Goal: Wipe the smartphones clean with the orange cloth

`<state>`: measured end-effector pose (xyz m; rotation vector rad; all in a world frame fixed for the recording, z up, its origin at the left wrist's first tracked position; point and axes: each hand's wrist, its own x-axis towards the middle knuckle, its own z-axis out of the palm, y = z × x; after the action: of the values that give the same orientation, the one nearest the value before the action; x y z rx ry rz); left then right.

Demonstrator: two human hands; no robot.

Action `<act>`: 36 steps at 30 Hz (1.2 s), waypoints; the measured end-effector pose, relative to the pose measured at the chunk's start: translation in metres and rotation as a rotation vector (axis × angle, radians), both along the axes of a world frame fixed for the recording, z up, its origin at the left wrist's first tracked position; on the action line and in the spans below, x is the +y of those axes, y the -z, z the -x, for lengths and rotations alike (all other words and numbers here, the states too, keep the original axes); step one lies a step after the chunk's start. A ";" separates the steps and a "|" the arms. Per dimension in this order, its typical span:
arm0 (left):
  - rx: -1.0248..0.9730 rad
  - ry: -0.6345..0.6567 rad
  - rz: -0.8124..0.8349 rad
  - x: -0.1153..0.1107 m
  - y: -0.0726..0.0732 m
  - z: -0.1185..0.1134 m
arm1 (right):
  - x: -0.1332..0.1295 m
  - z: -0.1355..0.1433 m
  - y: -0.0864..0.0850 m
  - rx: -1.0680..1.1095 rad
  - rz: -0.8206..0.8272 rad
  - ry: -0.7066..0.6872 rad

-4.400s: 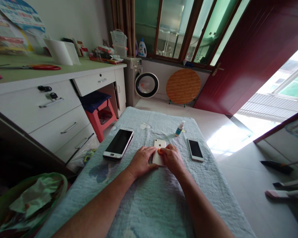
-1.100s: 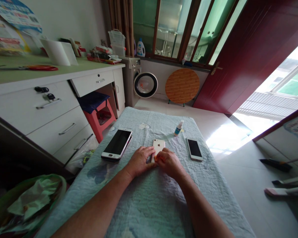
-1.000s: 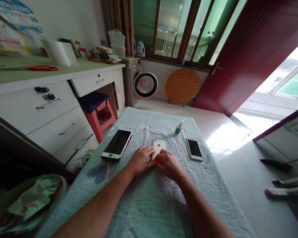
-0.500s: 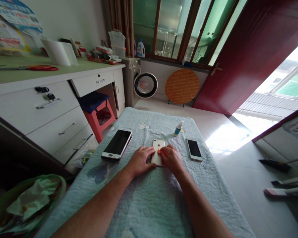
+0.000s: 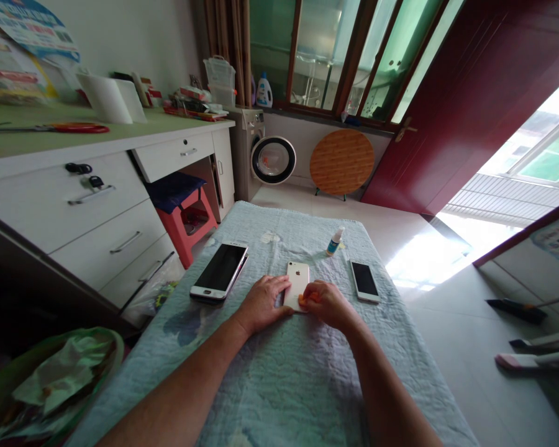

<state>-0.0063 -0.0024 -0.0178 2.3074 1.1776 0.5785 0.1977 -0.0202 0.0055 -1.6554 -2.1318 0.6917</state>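
A white smartphone (image 5: 298,277) lies face down on the cloth-covered table, its back with the apple logo facing up. My left hand (image 5: 264,303) grips it, fingers along its left edge and thumb at its bottom corner. Pinched in my right hand (image 5: 328,302) is a small orange cloth (image 5: 302,300), pressed against the lower part of the phone's back. Most of the cloth is hidden by my fingers. Behind the phone stands a small spray bottle (image 5: 334,242). To its right lies another white phone (image 5: 364,280), screen up.
Left of my hands, a larger white phone (image 5: 220,270) rests on another dark device. A light blue quilted cloth (image 5: 279,372) covers the table. Beyond are a white desk (image 5: 107,217), a red stool (image 5: 186,223), a washing machine (image 5: 249,149) and a bin (image 5: 116,347).
My right hand has slid the orange cloth down the phone's back, toward its bottom end. My left hand and the phone stay where they were.
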 end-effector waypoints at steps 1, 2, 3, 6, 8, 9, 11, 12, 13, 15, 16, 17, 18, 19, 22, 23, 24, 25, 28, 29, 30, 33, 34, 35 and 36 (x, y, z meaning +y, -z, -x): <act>0.002 -0.002 -0.001 0.000 0.000 0.000 | -0.001 -0.001 -0.002 0.012 0.027 -0.016; 0.003 -0.005 -0.001 0.000 -0.001 0.000 | -0.002 -0.001 -0.003 0.027 0.053 -0.021; 0.004 -0.009 -0.001 0.000 0.000 -0.001 | -0.003 -0.001 -0.004 0.043 0.072 -0.019; 0.003 -0.017 -0.002 0.000 0.001 -0.001 | -0.002 -0.002 0.000 0.077 0.047 0.008; -0.004 -0.018 -0.003 0.000 0.002 -0.001 | 0.001 -0.001 0.005 0.088 -0.002 0.035; -0.007 -0.017 -0.004 0.000 0.002 -0.001 | 0.002 -0.001 0.007 0.087 -0.021 0.052; -0.009 -0.015 -0.004 0.000 0.002 -0.001 | 0.004 0.001 0.012 0.075 -0.048 0.087; -0.009 -0.015 -0.004 0.000 0.002 -0.001 | 0.005 0.001 0.014 0.067 -0.064 0.102; -0.009 -0.014 -0.003 0.000 0.002 -0.001 | 0.007 0.002 0.015 0.057 -0.082 0.115; -0.010 -0.012 -0.001 0.000 0.002 -0.001 | 0.010 0.003 0.018 0.035 -0.119 0.141; -0.011 -0.010 0.002 0.000 0.002 -0.001 | 0.013 0.003 0.018 0.021 -0.132 0.157; -0.013 -0.009 0.003 0.000 0.002 -0.001 | 0.015 0.003 0.018 0.002 -0.140 0.172; -0.014 -0.007 0.005 0.000 0.002 -0.001 | 0.018 0.003 0.017 -0.019 -0.140 0.184; -0.015 -0.006 0.005 0.001 0.002 0.000 | 0.022 0.004 0.016 -0.037 -0.130 0.189; -0.015 0.002 -0.001 0.001 0.002 0.000 | 0.032 0.006 0.009 -0.078 -0.050 0.208; -0.014 0.004 -0.003 0.001 0.002 0.000 | 0.035 0.007 0.007 -0.088 -0.022 0.222; -0.014 0.006 -0.004 0.001 0.002 0.000 | 0.036 0.009 0.005 -0.100 -0.005 0.235; -0.015 0.005 -0.005 0.000 0.002 0.001 | 0.037 0.010 0.004 -0.113 -0.003 0.245; -0.021 0.007 -0.008 0.000 0.003 0.001 | 0.035 0.015 0.007 -0.148 -0.065 0.267; -0.024 0.008 -0.009 0.000 0.003 0.001 | 0.033 0.017 0.009 -0.155 -0.090 0.278; -0.027 0.009 -0.008 0.000 0.003 0.001 | 0.031 0.018 0.011 -0.160 -0.108 0.288; -0.044 0.002 -0.005 0.000 0.003 0.000 | 0.027 0.020 0.016 -0.178 -0.130 0.294; -0.052 -0.002 -0.003 0.000 0.003 0.000 | 0.026 0.020 0.016 -0.186 -0.134 0.287; -0.059 -0.005 -0.002 0.000 0.003 0.000 | 0.025 0.020 0.016 -0.195 -0.139 0.278; -0.066 -0.008 0.000 0.000 0.003 0.000 | 0.025 0.021 0.016 -0.203 -0.142 0.268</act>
<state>-0.0062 -0.0023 -0.0208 2.2671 1.1558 0.6529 0.1770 0.0048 -0.0102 -1.9515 -1.9806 0.2969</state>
